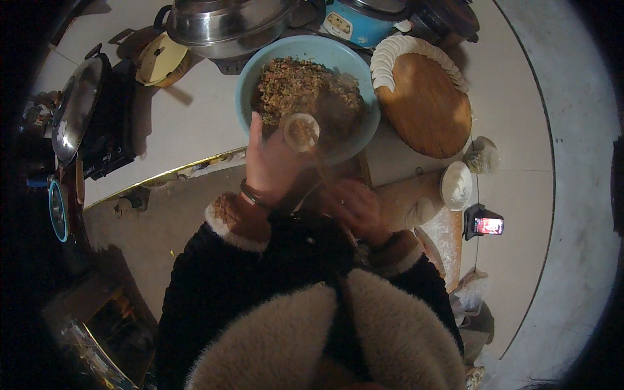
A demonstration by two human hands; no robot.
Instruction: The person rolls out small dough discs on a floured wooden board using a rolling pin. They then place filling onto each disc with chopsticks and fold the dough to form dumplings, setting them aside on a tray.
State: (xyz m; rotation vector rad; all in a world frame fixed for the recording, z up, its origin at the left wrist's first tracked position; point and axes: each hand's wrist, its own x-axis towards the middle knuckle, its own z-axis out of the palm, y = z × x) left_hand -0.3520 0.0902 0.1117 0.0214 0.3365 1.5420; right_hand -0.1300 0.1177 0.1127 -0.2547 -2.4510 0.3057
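Observation:
My left hand (275,163) reaches over the near rim of a light-blue basin (241,102). It holds a round dumpling wrapper (302,117) with a little minced filling on it. Lower and to the right, my right hand (353,202) is blurred and grips a thin brown stick-like utensil (319,165) that slants up towards the wrapper; its exact kind is unclear. Chopped filling (297,90) heaps in the basin, partly in shadow. Right of the basin, overlapping white wrappers (397,51) line the far edge of a round wooden board (429,107).
A steel lidded pan (229,22) and a blue rice cooker (365,22) stand behind the basin. A wok lid (80,109) and yellow-lidded pot (161,61) are left. At right are a bowl of white powder (457,187), a jar (482,156), and a propped phone (489,225).

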